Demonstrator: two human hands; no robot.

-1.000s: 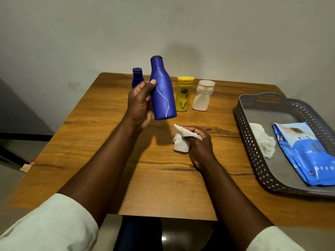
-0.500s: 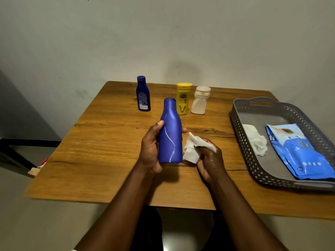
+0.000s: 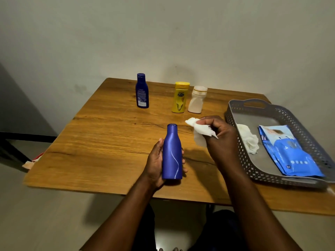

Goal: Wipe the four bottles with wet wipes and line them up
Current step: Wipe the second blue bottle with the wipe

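The left hand (image 3: 156,163) wraps around the big blue bottle (image 3: 172,153), thumb on its left side and fingers curled behind, holding it upright near the table's (image 3: 101,142) near edge. To the right and slightly farther, the right hand (image 3: 220,134) is raised, fingers bunched and pinching a crumpled white wipe (image 3: 200,131). Three other bottles stand at the far side.

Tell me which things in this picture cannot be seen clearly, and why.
Head view only:
- Back of the large blue bottle: covered by the left hand.
- Label text on the small navy bottle and yellow bottle: too small.
- Wipe: partly hidden inside the right hand.
- Gray tray: right side cut off by the edge.
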